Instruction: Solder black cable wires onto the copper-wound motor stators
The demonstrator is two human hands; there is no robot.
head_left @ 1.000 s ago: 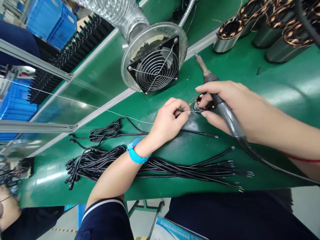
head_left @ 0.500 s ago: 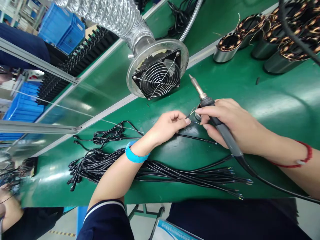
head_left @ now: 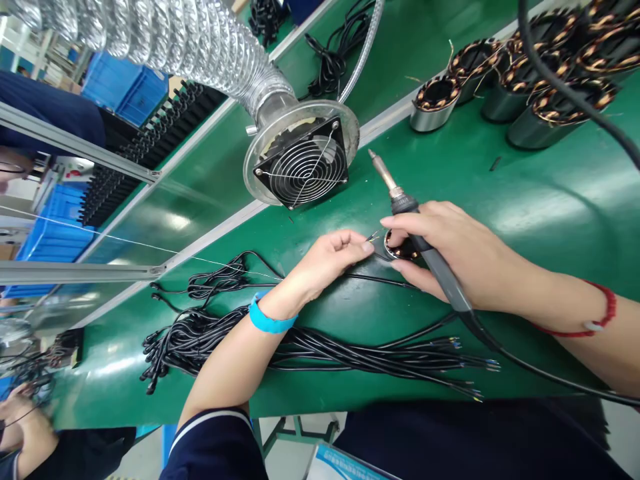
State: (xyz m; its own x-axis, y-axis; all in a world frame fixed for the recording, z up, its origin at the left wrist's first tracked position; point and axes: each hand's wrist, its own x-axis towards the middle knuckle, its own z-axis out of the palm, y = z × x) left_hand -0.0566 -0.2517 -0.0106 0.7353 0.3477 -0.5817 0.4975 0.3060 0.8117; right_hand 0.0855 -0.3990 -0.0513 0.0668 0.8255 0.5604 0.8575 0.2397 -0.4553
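Observation:
My right hand [head_left: 457, 257] is closed round the black handle of a soldering iron [head_left: 400, 200], whose metal tip points up and away from me. The same hand's thumb and fingers steady a small copper-wound stator [head_left: 397, 248] on the green belt. My left hand [head_left: 330, 260], with a blue wrist strap [head_left: 267, 320], pinches thin bare wire ends just left of the stator. A black lead [head_left: 385, 281] runs under my left hand along the belt.
A fume fan [head_left: 303, 170] on a ribbed silver duct [head_left: 190, 43] stands just behind my hands. A bundle of black leads [head_left: 320, 350] lies near the belt's front edge. Several larger stators [head_left: 530, 87] stand at the back right. Another person's hand [head_left: 20, 413] shows at the lower left.
The view has shifted, so the fan and stators sit further left. My hands have sunk a little in the picture and stay together at the small stator, the soldering iron still raised.

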